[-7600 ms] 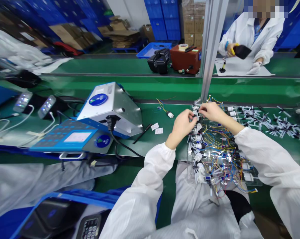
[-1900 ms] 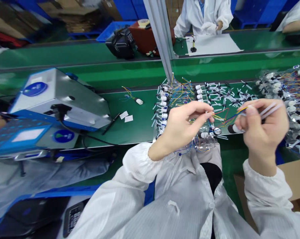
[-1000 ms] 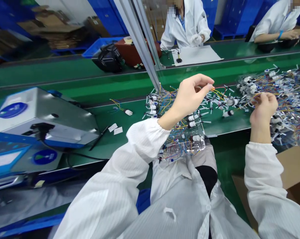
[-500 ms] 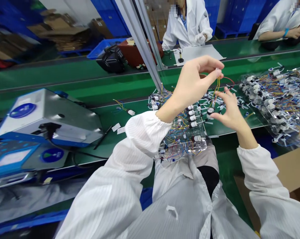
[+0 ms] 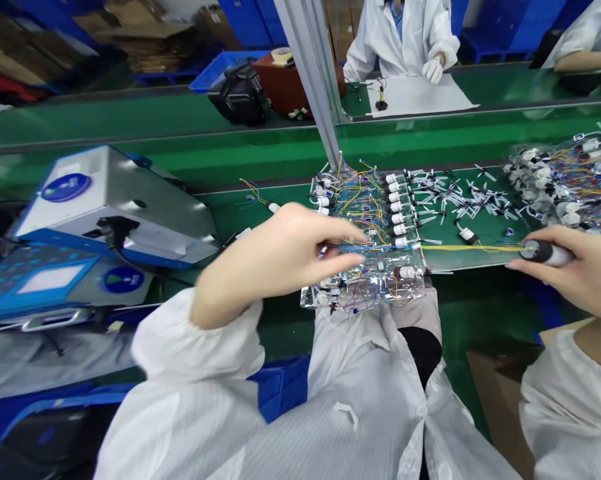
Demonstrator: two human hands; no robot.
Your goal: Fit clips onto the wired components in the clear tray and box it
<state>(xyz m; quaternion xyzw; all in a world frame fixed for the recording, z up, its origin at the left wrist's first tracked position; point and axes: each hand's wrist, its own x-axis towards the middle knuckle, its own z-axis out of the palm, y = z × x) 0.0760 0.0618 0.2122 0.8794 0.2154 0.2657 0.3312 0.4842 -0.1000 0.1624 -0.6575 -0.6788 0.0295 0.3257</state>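
Green bench point(image 5: 233, 210); blue bins point(image 5: 253, 27) stand far. Motor point(image 5: 550, 253): white, black-ended, yellow-wired, gripped by right hand point(image 5: 588, 270). Left hand point(image 5: 288, 253): thumb, forefinger parted.

Right hand point(image 5: 590, 273) gripping black-and-white cylinder point(image 5: 546, 252), yellow wires point(image 5: 473, 248) stretched leftward; left hand point(image 5: 285, 250) above clear tray point(image 5: 417, 288).

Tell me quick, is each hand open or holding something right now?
Left hand: thumb and forefinger parted over the clear plastic tray; can't tell whether it holds anything.
Right hand: closed on a small black-and-white cylinder.
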